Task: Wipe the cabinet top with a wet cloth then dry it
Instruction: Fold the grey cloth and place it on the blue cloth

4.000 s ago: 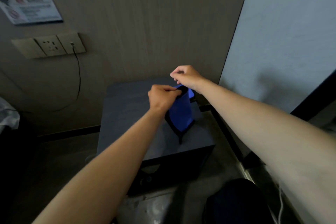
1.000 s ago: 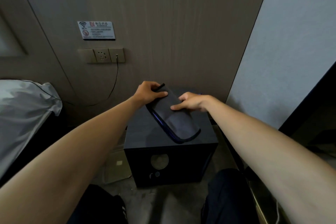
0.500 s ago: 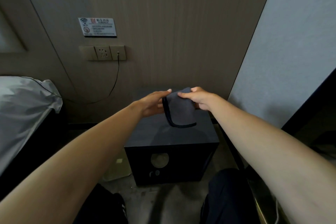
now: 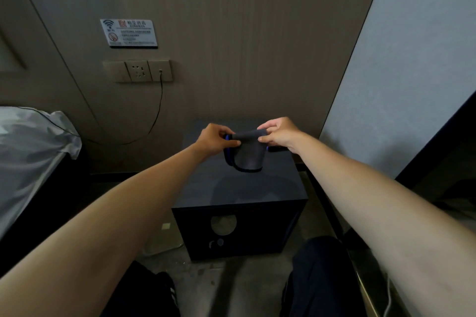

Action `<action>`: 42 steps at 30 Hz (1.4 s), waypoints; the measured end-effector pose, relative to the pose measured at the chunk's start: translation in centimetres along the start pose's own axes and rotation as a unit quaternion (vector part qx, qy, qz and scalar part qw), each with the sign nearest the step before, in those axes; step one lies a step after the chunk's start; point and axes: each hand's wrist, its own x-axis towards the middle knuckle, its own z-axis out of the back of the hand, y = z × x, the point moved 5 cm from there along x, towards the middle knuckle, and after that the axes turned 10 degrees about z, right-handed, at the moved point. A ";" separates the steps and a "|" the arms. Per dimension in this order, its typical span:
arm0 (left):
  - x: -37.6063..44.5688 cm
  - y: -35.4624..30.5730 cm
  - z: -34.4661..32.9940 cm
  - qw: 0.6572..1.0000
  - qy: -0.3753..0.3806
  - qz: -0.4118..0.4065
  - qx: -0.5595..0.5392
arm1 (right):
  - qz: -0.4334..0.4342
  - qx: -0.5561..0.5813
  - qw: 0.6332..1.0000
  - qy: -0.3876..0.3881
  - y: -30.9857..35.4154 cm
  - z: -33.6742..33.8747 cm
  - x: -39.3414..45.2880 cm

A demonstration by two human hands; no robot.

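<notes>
- Dark grey cloth (image 4: 249, 156) with a blue edge, folded up, sits right around the middle of the frame, held in the air above the back part of the cabinet top (image 4: 239, 188).
- Left hand (image 4: 215, 140) has its grip pinched tight on the cloth's upper left corner, right hand (image 4: 279, 132) is pinched on the upper right corner, so the cloth hangs down between them.
- The black cabinet (image 4: 239, 229) stands against the wood-look wall panel, lower centre of the frame, with a round hole in its front.
- Upper left there's a wifi sign (image 4: 128, 32), and under it a socket strip (image 4: 137, 71) with a black cable (image 4: 157, 113) plugged in and drooping down.
- Far left edge shows a bed with white bedding (image 4: 28, 152).
- Both bare forearms reach in from the bottom corners.
</notes>
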 end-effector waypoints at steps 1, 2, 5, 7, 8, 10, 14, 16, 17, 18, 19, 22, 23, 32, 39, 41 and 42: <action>0.4 0.1 -0.1 1.000 -0.004 -0.002 0.012 | 0.009 -0.033 0.999 -0.005 -0.2 0.1 0.3; 0.8 0.2 -0.2 1.000 -0.005 -0.001 0.021 | 0.016 -0.064 0.998 -0.014 -0.4 0.2 0.6; 1.6 0.5 -0.7 1.000 0.004 0.014 0.008 | 0.037 -0.125 0.991 -0.022 -0.5 0.3 1.4; 2.1 0.6 -1.1 0.999 0.025 0.021 -0.031 | 0.021 -0.144 0.989 -0.006 -1.0 0.4 1.8; 2.3 0.7 -1.4 0.997 0.044 0.025 -0.058 | 0.003 -0.141 0.990 0.003 -1.5 0.5 2.1; 2.7 1.0 -2.2 0.986 0.094 0.050 -0.130 | -0.019 -0.131 0.991 0.016 -2.3 0.5 2.7; 4.0 1.8 -4.2 0.955 0.174 0.112 -0.212 | -0.053 -0.061 0.997 0.006 -3.9 0.0 4.1; 4.7 2.1 -4.8 0.943 0.208 0.124 -0.229 | -0.072 -0.022 0.997 0.001 -4.8 0.0 5.1; 5.3 2.3 -5.0 0.938 0.219 0.128 -0.238 | -0.078 -0.009 0.997 0.000 -5.3 0.1 5.7; 6.0 2.5 -5.2 0.934 0.222 0.132 -0.248 | -0.082 0.008 0.997 -0.004 -5.9 0.2 6.4; 6.8 2.8 -5.5 0.930 0.216 0.139 -0.263 | -0.089 0.029 0.996 -0.009 -6.5 0.4 7.1; 9.7 3.5 -6.0 0.927 0.149 0.157 -0.307 | -0.099 0.105 0.990 -0.008 -7.6 0.7 8.6; 10.7 3.8 -6.1 0.928 0.120 0.159 -0.316 | -0.102 0.120 0.987 -0.004 -7.8 0.8 9.1; 21.5 5.0 -10.3 0.935 0.061 0.173 -0.304 | -0.121 0.109 0.975 -0.152 -14.0 4.2 16.5; 29.9 4.1 -13.5 0.942 0.026 0.162 -0.292 | -0.108 0.087 0.970 -0.198 -17.6 6.7 24.4; 31.8 3.8 -14.1 0.937 0.020 0.164 -0.307 | -0.101 0.078 0.968 -0.215 -18.5 7.2 26.6; 32.7 3.8 -14.4 0.935 0.019 0.163 -0.314 | -0.098 0.077 0.967 -0.222 -18.8 7.4 27.5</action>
